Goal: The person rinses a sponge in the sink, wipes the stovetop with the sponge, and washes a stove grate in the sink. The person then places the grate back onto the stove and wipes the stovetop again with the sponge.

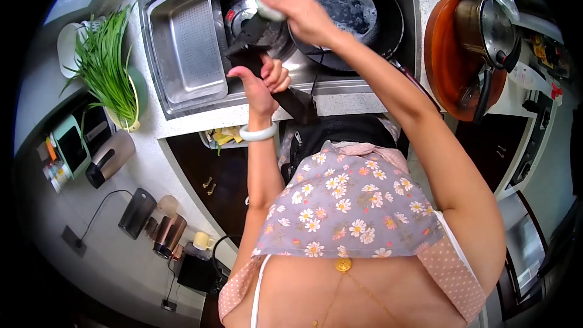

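Left hand (pixel 260 92) grips a dark object (pixel 248 56) near right hand (pixel 302 17).

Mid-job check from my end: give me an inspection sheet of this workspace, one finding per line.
Surface: pale speckled countertop bordering a stainless-steel sink.
Job's things: long flat black object; pale green-and-white pad; large round black pan, suds inside.
Clutter: rectangular perforated steel basin in the sink; long green leafy stalks, left; round orange-brown board and steel pot, right.
Hands: left hand grips the black object; right hand lies over the pad at the object's far end, exact grip unclear.
Cables: thin black cord by the left wall, away from both hands.
Surroundings: pale yellow mug, lower left; other people, nothing seen.
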`<move>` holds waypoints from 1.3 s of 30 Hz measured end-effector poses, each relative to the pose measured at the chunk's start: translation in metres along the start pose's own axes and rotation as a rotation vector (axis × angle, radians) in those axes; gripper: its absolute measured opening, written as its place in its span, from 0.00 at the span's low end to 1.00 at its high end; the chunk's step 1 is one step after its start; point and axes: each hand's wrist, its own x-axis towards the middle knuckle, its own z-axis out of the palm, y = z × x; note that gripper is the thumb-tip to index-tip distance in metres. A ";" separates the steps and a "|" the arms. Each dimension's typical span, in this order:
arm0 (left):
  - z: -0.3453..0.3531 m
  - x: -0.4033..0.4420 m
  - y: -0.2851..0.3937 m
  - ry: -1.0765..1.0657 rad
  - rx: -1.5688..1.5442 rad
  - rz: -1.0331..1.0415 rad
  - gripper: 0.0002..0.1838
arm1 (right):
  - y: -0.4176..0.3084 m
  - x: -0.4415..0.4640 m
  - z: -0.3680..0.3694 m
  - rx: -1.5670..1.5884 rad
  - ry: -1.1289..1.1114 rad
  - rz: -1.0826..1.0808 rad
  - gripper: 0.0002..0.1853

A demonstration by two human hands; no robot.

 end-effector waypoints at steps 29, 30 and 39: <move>-0.001 0.008 0.014 0.013 0.070 0.057 0.38 | 0.050 0.036 -0.004 0.766 0.128 0.851 0.18; 0.002 0.013 0.013 -0.004 0.055 0.055 0.37 | 0.030 0.036 0.018 0.555 0.246 0.733 0.21; 0.000 0.009 0.017 0.053 0.093 0.086 0.38 | 0.022 0.027 0.008 0.691 0.568 0.491 0.27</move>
